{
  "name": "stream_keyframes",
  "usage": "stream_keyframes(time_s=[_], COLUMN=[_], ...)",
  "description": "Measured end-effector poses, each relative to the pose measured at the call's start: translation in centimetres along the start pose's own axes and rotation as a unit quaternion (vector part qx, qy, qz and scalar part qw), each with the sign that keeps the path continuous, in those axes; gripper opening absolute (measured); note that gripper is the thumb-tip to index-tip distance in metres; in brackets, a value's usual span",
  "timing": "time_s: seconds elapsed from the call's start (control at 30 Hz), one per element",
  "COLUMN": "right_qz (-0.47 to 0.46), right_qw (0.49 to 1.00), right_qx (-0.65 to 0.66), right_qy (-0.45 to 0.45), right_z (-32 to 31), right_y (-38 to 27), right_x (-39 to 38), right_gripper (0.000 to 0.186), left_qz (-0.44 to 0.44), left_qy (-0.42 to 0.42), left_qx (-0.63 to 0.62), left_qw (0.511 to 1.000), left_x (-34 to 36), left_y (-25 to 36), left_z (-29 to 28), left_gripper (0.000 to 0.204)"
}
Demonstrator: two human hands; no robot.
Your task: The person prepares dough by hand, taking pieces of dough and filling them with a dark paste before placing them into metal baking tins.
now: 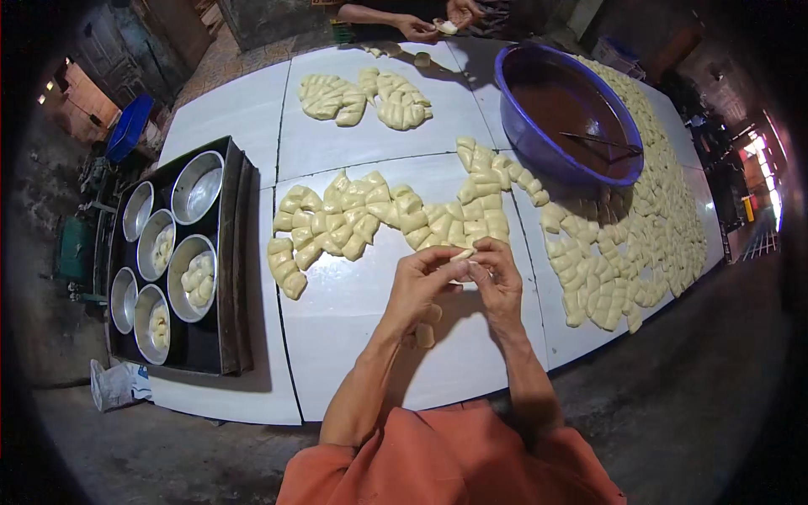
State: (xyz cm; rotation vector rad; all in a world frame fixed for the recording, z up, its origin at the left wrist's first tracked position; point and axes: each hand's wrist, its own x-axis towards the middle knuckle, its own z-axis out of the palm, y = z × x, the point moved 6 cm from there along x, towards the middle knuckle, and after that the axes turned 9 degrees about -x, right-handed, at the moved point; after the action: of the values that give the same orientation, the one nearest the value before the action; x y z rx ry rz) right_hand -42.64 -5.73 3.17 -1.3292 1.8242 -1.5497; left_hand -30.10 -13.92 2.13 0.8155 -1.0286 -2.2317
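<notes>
Between the fingertips of both hands is a small pale dough piece (462,254), pinched over the near middle of the table. My left hand (418,282) grips it from one side with thumb and fingers closed. From the other side my right hand (498,284) closes on the same piece. Just beyond my fingers lies a spread of cut dough pieces (353,210), touching one another. Two small flattened dough discs (425,335) rest by my left wrist. My palms and the underside of the held piece are hidden.
A purple tub (539,143) of brown filling (564,105), with a dark utensil (599,141), stands at the right among more dough (623,269). At left, a black tray (229,295) bears round tins (198,187), some holding dough. Another person's hands (418,28) work across the white table (337,353).
</notes>
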Motion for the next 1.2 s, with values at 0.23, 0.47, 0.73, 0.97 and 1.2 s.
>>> stream_keyframes(time_s=[0.23,0.47,0.73,0.97,1.2], right_qz=[-0.072,0.043,0.214,0.252,0.126], right_qw=[0.983,0.997,0.962,0.929,0.940], right_qx=[-0.099,-0.056,0.031,-0.008,-0.137], right_qy=[0.140,0.016,-0.166,-0.271,-0.287], right_z=[0.5,0.6,-0.8,2.9,3.4], right_y=[0.0,-0.2,-0.1,2.5,0.2], right_x=[-1.4,-1.1,-5.1,-7.6,-7.7], right_gripper=[0.020,0.016,0.032,0.033,0.025], left_qz=[0.023,0.030,-0.016,0.034,-0.002], left_qy=[-0.014,0.048,0.019,-0.183,-0.170], left_qx=[0.063,0.081,0.217,0.564,0.497], left_qw=[0.998,0.995,0.976,0.805,0.851], left_x=[-1.8,-2.6,-3.7,-2.1,-2.4], left_y=[-0.1,-0.7,-0.5,-2.0,-1.6], left_z=[1.1,-0.8,-3.5,-3.6,-5.4], left_gripper=[0.030,0.025,0.031,0.029,0.036])
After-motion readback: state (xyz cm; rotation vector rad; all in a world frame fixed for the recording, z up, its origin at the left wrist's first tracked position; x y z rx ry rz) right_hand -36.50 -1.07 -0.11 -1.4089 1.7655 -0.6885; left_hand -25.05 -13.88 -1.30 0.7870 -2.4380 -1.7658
